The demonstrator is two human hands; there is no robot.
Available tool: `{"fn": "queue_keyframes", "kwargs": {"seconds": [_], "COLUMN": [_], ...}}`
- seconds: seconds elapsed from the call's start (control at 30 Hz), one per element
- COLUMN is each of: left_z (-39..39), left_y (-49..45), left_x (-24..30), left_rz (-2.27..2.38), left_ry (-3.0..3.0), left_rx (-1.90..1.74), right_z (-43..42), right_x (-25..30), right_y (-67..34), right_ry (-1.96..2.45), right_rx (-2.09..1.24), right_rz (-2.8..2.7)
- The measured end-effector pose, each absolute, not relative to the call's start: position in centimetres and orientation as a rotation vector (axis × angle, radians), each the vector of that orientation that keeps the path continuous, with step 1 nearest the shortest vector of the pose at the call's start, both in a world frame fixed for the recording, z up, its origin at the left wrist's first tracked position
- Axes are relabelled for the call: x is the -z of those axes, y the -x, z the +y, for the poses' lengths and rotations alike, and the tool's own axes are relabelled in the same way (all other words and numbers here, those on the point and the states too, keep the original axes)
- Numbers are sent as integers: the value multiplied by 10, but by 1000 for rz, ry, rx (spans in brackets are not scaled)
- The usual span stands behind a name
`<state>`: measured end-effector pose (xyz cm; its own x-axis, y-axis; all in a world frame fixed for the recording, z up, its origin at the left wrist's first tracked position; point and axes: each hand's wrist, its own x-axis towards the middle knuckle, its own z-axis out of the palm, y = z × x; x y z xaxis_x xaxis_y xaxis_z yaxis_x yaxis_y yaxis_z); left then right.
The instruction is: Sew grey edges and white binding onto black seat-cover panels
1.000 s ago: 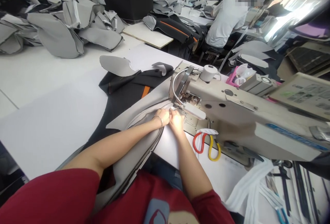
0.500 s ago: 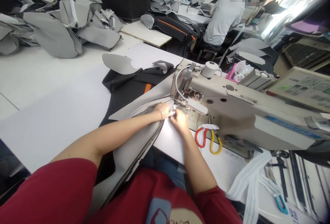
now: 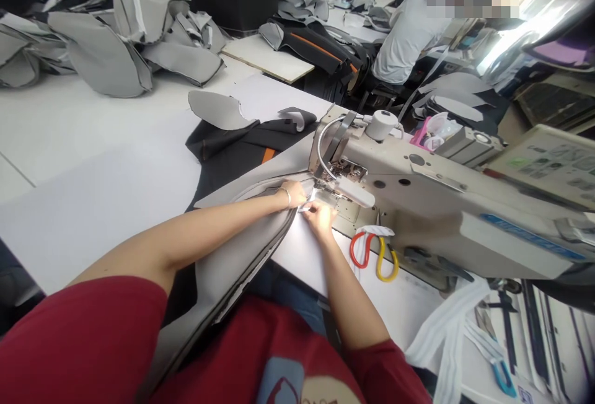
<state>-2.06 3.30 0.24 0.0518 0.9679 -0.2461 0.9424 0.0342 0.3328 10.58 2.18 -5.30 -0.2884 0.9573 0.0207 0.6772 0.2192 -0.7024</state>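
A grey cover piece (image 3: 242, 249) with a dark edge runs from my lap up to the needle of a beige sewing machine (image 3: 437, 206). My left hand (image 3: 294, 194) lies on the grey fabric just left of the presser foot, fingers curled down onto it. Close beside it, my right hand (image 3: 320, 215) pinches the fabric's edge and a small white strip in front of the needle. A black piece with an orange stripe (image 3: 242, 150) lies under and beyond the grey one.
Red- and yellow-handled scissors (image 3: 374, 255) lie on the machine bed right of my hands. White strips (image 3: 446, 329) hang at lower right. Piles of grey covers (image 3: 116, 44) fill the table at the back left. A person in a white shirt (image 3: 409, 38) sits beyond.
Both hands have stayed at the needle, with my right hand shifting slightly back toward me and then up again. The view has wobbled a little.
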Motion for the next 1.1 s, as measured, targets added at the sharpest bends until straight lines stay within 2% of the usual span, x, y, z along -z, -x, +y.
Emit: {"fn": "queue_keyframes", "kwargs": {"seconds": [0.27,0.63,0.83,1.1], "left_z": [22,12,21,41], "left_y": [19,14,10,1], "left_x": [14,11,15,19], "left_rz": [1853,1907,1916,1941], "left_ry": [-1939,-1961,-1960,-2016], "left_rx": [-113,-141,-131,-150], "right_z": [28,21,26,35], "right_x": [55,51,49,47], "right_y": [-114,-101,-103,-108], "right_ry": [1316,1468,1494,1489], "right_rx": [-1020,-540,-457,-504], "right_rz": [-2015,-2318,-2371,-2270]}}
